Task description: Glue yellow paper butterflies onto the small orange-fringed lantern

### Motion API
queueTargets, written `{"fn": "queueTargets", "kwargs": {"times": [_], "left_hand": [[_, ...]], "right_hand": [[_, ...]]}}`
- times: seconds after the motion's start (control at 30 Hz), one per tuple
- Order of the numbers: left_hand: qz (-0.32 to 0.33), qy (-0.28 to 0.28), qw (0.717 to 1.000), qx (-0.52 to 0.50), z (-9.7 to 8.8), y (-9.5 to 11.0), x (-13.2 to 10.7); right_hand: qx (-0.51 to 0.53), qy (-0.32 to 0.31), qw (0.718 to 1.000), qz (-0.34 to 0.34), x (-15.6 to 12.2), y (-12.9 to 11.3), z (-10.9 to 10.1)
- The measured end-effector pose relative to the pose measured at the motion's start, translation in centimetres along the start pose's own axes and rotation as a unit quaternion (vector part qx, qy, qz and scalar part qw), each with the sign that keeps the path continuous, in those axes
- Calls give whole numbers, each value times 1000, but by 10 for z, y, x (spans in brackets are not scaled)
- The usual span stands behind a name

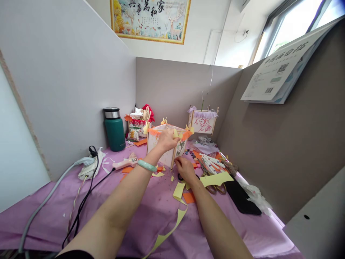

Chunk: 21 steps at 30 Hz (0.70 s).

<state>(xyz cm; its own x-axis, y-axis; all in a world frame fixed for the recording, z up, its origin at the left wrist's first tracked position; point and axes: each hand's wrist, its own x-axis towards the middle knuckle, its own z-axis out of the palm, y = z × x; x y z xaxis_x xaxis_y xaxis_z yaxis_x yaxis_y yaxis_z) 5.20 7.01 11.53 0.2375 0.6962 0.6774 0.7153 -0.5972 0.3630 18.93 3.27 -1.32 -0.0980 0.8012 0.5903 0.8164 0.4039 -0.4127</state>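
Note:
A white paper lantern (167,157) with wooden corner posts, orange fringe and yellow cutouts on its corners stands upright on the table. My left hand (167,138), a pale green bangle on its wrist, is closed at the lantern's near top corner, where a yellow paper cutout (176,134) shows by the fingers. Low beside the near post, my right hand (185,169) has its fingers pinched together; whether they grip the post or a small scrap is hidden. Yellow paper strips (178,192) and an orange paper piece (189,197) lie around the right forearm.
A green bottle (115,131), a box of sticks (138,124) and a second lantern (204,121) stand behind. Left are a pink glue gun (126,162), a power strip (91,165) and cables. White pens (212,163), scissors (215,189) and a black tablet-like slab (242,198) lie right.

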Motion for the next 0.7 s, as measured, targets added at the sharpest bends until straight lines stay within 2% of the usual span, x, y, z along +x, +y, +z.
{"fn": "queueTargets", "kwargs": {"times": [0.4, 0.7], "left_hand": [[42, 44, 998, 5, 11, -2, -6], [51, 68, 996, 1, 16, -2, -9]], "right_hand": [[29, -20, 999, 12, -1, -8, -7], [-46, -20, 999, -12, -5, -11, -2]]}}
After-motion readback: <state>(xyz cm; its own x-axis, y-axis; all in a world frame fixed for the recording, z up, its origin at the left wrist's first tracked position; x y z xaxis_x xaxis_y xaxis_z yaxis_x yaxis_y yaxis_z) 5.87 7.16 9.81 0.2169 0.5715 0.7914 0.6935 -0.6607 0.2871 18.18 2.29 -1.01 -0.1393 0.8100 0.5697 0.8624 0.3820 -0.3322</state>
